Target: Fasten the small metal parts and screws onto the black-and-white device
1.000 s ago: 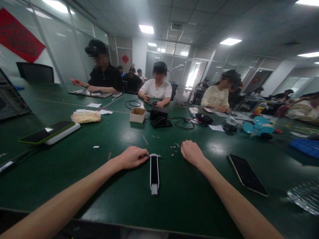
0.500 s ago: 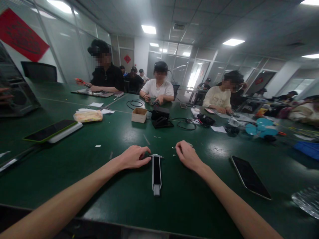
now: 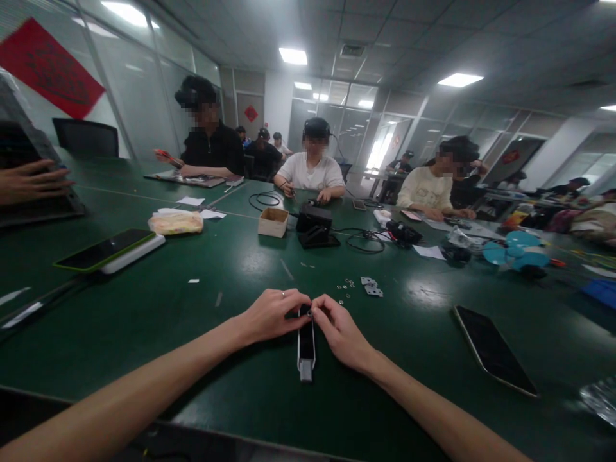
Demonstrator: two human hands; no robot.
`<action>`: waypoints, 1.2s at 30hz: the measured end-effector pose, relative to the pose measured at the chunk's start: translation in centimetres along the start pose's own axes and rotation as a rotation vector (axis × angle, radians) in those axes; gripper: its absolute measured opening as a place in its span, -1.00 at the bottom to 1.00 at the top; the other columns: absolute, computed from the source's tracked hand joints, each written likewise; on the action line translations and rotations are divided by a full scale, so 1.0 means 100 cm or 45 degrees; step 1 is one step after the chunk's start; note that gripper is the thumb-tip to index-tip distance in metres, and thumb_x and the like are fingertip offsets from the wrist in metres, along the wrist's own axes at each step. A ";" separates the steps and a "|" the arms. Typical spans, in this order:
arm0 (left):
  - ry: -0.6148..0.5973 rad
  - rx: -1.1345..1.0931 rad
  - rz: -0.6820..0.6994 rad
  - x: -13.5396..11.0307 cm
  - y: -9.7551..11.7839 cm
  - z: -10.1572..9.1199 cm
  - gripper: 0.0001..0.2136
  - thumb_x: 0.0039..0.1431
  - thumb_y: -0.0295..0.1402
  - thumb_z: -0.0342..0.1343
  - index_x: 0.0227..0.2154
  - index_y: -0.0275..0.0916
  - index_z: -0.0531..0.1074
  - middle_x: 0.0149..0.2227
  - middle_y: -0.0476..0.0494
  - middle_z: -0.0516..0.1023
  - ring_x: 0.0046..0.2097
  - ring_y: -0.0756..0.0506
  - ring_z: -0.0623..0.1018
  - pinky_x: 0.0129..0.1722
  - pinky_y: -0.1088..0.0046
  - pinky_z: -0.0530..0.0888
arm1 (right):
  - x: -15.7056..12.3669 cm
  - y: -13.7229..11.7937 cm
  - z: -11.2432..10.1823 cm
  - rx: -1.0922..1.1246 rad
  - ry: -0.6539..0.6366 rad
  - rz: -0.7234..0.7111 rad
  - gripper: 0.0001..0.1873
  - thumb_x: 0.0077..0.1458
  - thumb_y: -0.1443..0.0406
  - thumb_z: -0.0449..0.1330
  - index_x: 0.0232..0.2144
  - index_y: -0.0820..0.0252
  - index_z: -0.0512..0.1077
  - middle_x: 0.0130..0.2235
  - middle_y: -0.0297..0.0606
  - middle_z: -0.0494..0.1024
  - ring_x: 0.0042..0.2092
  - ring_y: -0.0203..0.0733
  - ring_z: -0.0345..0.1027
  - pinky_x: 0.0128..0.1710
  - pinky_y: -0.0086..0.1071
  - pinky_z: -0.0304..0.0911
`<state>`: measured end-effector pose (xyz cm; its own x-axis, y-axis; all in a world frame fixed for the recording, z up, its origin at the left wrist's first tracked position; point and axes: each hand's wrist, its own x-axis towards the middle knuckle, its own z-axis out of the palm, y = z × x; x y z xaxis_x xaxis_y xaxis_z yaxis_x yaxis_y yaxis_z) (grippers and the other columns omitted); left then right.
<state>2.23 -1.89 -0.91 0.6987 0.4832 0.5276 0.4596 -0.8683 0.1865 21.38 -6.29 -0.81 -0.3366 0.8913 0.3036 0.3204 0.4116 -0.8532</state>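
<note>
A slim white-framed device (image 3: 307, 343) with a black face and a grey end piece lies on the green table in front of me. My left hand (image 3: 275, 316) is closed at its far end, thumb and fingers pinching there; the exact grip point is hidden. My right hand (image 3: 341, 330) meets it from the other side, thumb and forefinger pinched on a small metal ring (image 3: 310, 313). Beyond my right hand lie several loose rings (image 3: 345, 286), with small grey plates with holes (image 3: 371, 287) to their right.
A black phone (image 3: 495, 350) lies on the right, with clear crinkled plastic (image 3: 599, 401) past it. Farther off stand a small open box (image 3: 273, 222) and a black stand (image 3: 315, 224) with cables. Another phone (image 3: 108, 249) rests at left. People sit across the table; a person's hand (image 3: 33, 183) shows far left.
My right hand has come from the loose rings to the device's far end, now with a small ring in its fingers. The rings and plates it covered are visible. My left hand has closed.
</note>
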 end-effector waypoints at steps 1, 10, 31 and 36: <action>0.020 0.016 0.001 0.000 0.000 0.002 -0.80 0.31 -0.25 0.00 -0.19 -0.25 0.42 -0.44 -0.01 0.46 -0.45 0.04 0.47 -0.43 0.58 0.37 | 0.000 0.001 0.000 -0.002 -0.002 -0.001 -0.76 0.25 0.16 -0.01 -0.36 0.17 0.29 -0.41 -0.36 0.28 -0.42 -0.30 0.13 -0.43 -0.42 0.12; 0.099 0.050 0.085 -0.002 0.000 0.005 -0.80 0.34 -0.27 -0.03 -0.20 -0.24 0.45 -0.31 -0.09 0.51 -0.39 0.03 0.50 -0.41 0.57 0.42 | 0.001 0.003 0.001 -0.031 -0.024 0.017 -0.78 0.25 0.18 -0.01 -0.38 0.18 0.27 -0.42 -0.37 0.26 -0.42 -0.30 0.11 -0.43 -0.42 0.10; -0.099 -0.098 -0.119 -0.002 -0.032 -0.019 -0.86 0.20 -0.40 0.04 -0.24 -0.28 0.47 -0.38 -0.05 0.52 -0.43 0.04 0.47 -0.41 0.57 0.40 | 0.011 0.020 -0.020 -0.445 0.262 -0.040 -0.88 0.17 0.30 0.06 -0.35 0.21 0.38 -0.33 -0.23 0.45 -0.30 -0.19 0.30 -0.32 -0.32 0.23; -0.290 -0.044 -0.147 -0.002 -0.036 -0.019 -0.87 0.17 -0.40 0.08 -0.26 -0.27 0.50 -0.36 -0.05 0.53 -0.40 0.02 0.49 -0.36 0.55 0.39 | 0.010 0.022 -0.017 -0.546 0.209 0.019 -0.92 0.12 0.38 0.09 -0.32 0.21 0.39 -0.26 -0.19 0.46 -0.21 -0.14 0.32 -0.23 -0.26 0.27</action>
<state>-0.58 0.91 -0.12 0.7502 0.5884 0.3016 0.5269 -0.8076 0.2650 23.23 -4.18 -1.64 -0.1955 0.9018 0.3854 0.6734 0.4091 -0.6158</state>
